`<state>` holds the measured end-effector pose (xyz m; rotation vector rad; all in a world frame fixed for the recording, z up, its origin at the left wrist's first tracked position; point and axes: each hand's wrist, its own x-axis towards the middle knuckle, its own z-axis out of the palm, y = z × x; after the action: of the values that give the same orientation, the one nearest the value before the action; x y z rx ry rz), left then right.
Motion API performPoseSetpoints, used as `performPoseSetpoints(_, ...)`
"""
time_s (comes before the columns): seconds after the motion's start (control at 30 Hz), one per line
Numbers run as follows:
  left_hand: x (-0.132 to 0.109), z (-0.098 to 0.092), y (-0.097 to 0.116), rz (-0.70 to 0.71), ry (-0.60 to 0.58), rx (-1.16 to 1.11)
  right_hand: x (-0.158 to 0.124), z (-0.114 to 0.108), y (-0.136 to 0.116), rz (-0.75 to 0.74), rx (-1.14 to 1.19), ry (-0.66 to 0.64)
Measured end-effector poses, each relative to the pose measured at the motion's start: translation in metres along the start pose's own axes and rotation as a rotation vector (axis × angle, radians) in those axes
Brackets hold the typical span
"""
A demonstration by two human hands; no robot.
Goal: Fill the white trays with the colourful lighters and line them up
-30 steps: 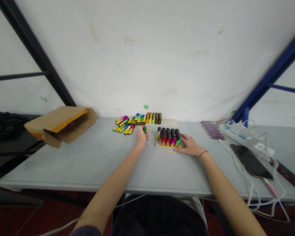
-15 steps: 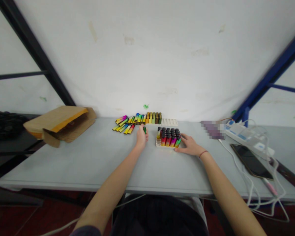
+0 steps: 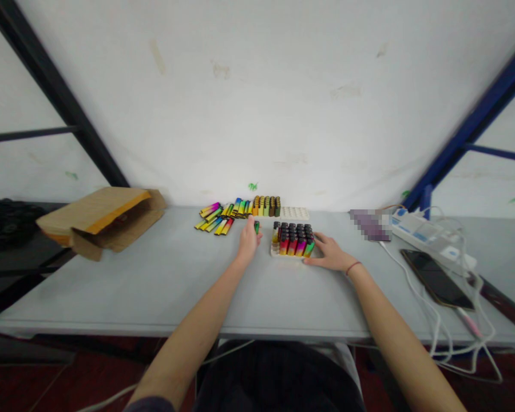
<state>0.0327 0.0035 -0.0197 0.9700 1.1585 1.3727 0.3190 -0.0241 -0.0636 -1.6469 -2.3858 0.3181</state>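
Note:
My left hand (image 3: 249, 243) is closed around a lighter (image 3: 257, 227) with a green part showing; the rest of it is hidden by my fingers. Just right of it sits a white tray (image 3: 278, 253) holding rows of upright lighters (image 3: 294, 239) with black tops and bright red, pink, green and yellow bodies. Part of its left column is unfilled. My right hand (image 3: 332, 254) grips the tray's right end, thumb at the front corner and fingers along the side. Behind my left hand lie several loose multicoloured lighters (image 3: 214, 218) in a pile.
Against the wall stand a block of upright yellow and dark lighters (image 3: 266, 206) and a white tray with holes (image 3: 295, 213). An open cardboard box (image 3: 98, 214) lies at left. On the right are a phone (image 3: 438, 278), a power strip (image 3: 431, 240) and white cables.
My left hand, with the lighter in it, has moved slightly right toward the filled tray. My right hand stays at the tray's end. The view has shifted slightly.

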Motion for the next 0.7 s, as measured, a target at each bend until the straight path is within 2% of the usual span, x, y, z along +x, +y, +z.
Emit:
performPoseSetpoints(0.1, -0.001, -0.003, -0.005, 0.191, -0.094, 0.082, 0.000, 0.002, 0.002, 0.000, -0.002, 0.002)
performPoseSetpoints(0.17, -0.002, -0.004, -0.003, 0.258, -0.152, 0.131, 0.001, 0.003, 0.004, -0.001, -0.001, 0.008)
performPoseSetpoints(0.37, -0.002, -0.008, 0.019, 0.420, -0.183, 0.218, 0.001, 0.002, 0.002, 0.001, 0.003, 0.002)
performPoseSetpoints(0.53, -0.001, -0.017, 0.030, 0.384, -0.285, 0.320, 0.000, 0.000, -0.001, 0.002, 0.007, -0.002)
performPoseSetpoints(0.7, -0.001, -0.021, 0.031, 0.328, -0.329, 0.320, 0.000, 0.001, 0.001, -0.013, 0.015, 0.021)
